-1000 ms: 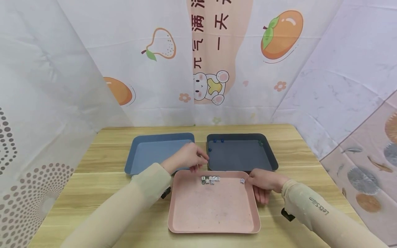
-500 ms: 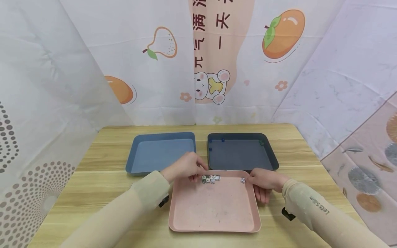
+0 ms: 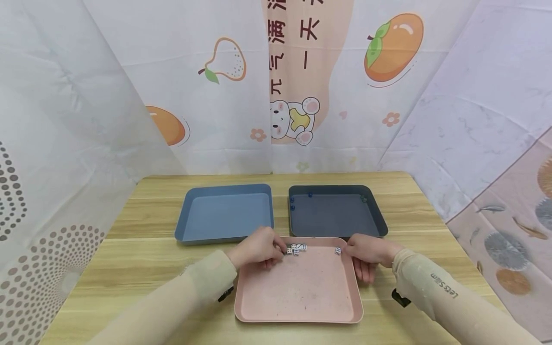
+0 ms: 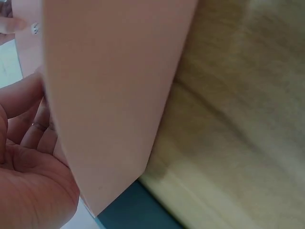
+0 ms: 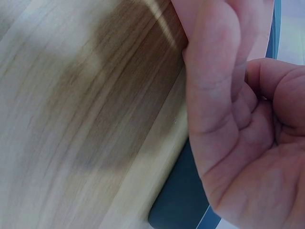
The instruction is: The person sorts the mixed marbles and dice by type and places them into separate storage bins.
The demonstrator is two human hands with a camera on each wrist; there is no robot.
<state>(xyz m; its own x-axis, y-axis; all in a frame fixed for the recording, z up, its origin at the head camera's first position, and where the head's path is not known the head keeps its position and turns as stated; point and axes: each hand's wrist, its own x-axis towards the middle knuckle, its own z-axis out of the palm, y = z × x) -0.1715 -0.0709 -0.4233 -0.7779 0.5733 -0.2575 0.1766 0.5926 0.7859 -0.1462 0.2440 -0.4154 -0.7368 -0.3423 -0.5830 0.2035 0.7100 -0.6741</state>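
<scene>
In the head view, my left hand (image 3: 257, 248) reaches over the left wall of the pink tray (image 3: 302, 318), fingertips at the left end of a cluster of white dice (image 3: 296, 252). Whether they pinch a die is hidden. The left wrist view shows the curved fingers of my left hand (image 4: 35, 157) partly behind the tray wall (image 4: 114, 105). My right hand (image 3: 370, 253) rests at the tray's upper right corner, fingertips beside a single die (image 3: 338, 250) and other fingers hanging outside. From the right wrist, my right hand (image 5: 233, 114) shows relaxed fingers.
Behind the pink tray stand a light blue tray (image 3: 224, 215) at left and a dark blue tray (image 3: 336, 215) at right. The dark one holds blue beads (image 3: 310, 195) and something green (image 3: 363, 198) near its walls. A patterned cloth (image 3: 241, 158) hangs behind the wooden table (image 3: 129, 268).
My left hand has come down and toward me, from the gap between the back trays to the dice, covering the leftmost ones. A blue bead in the dark tray has rolled slightly. My right hand stays put.
</scene>
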